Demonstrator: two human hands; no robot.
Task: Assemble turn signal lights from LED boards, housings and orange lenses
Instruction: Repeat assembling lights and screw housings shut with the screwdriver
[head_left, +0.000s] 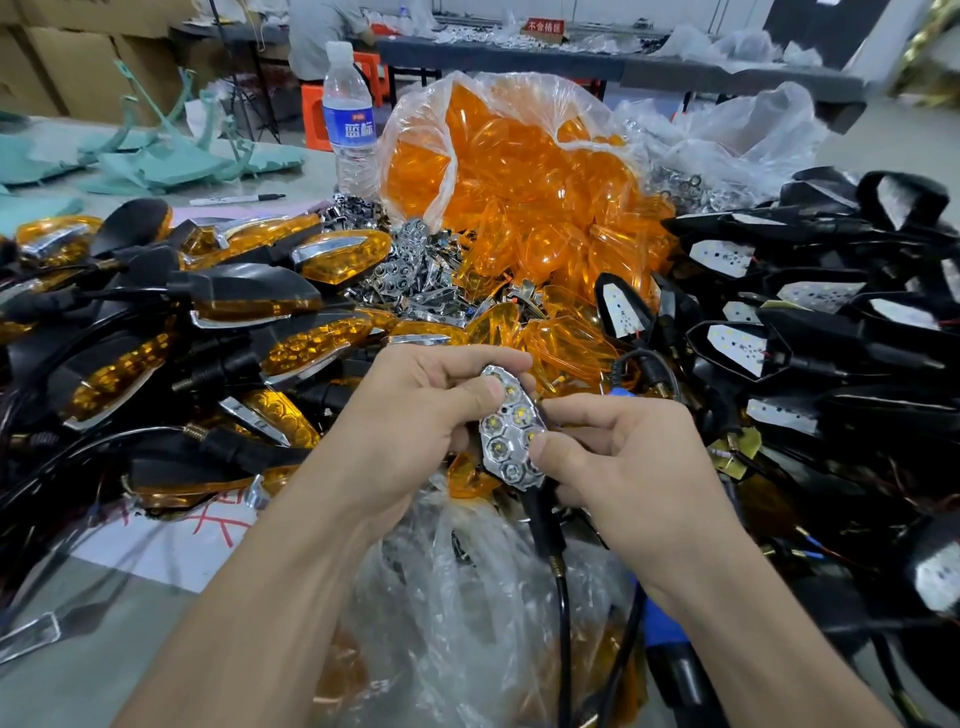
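Observation:
My left hand (415, 410) and my right hand (618, 457) both grip one turn signal housing (511, 431) at the centre. A chrome honeycomb reflector with several LEDs faces up in it, and its black stalk and cable hang down. The left thumb presses the reflector's top; the right thumb presses its lower right edge. A clear bag of orange lenses (524, 171) stands behind. Black housings with white LED boards (737, 348) pile up at the right. Finished lights with orange lenses (311, 343) lie at the left.
Loose chrome reflectors (410, 275) lie heaped between the piles. A water bottle (349, 122) and a marker pen (236, 199) sit at the back left near green foam sheets (171, 161). Crumpled clear plastic (467, 597) lies under my hands. A person sits at a far table.

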